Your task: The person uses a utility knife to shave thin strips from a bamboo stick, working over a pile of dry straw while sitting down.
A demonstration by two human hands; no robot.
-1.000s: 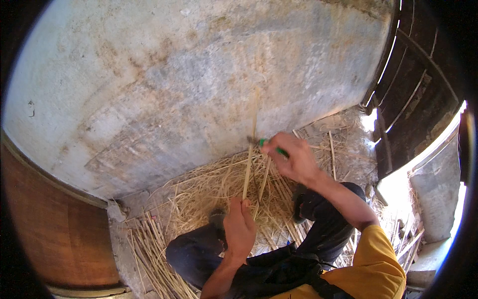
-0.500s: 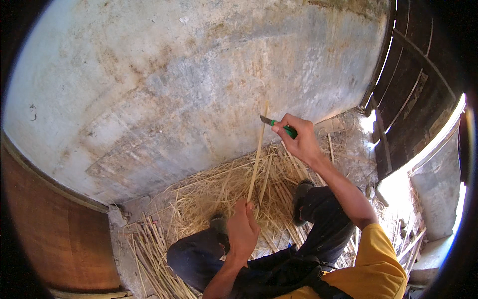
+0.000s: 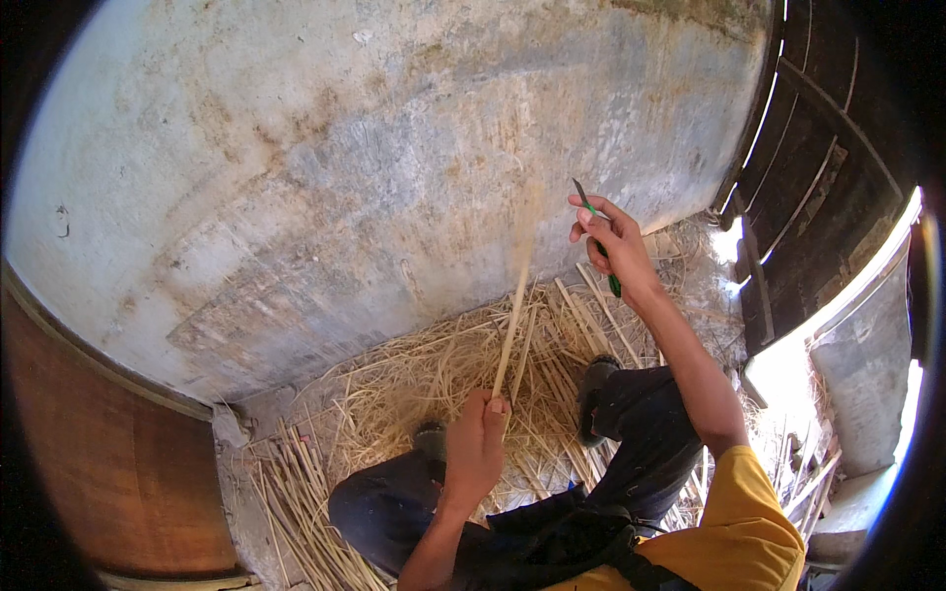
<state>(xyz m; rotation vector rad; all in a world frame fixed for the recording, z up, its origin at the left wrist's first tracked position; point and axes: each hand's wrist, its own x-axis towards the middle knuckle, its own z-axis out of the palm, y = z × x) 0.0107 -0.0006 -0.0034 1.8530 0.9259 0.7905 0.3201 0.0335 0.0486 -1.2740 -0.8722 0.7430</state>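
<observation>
My left hand is closed round the lower end of a thin pale bamboo strip, thumb laid along it. The strip points up and away toward the wall, and its far end is blurred. Off to the right, my right hand grips a knife with a green handle. Its dark blade points up and slightly left, standing apart from the strip. The green handle shows again below the palm; the fingers cover its middle.
A stained grey wall rises ahead. Curled shavings cover the floor round my shoes. A bundle of strips lies at left, beside a brown wooden panel. Dark boards stand at right.
My right hand has moved right, taking the knife away from the strip, and the blade has turned to point upward. My left hand stays almost in place with the strip.
</observation>
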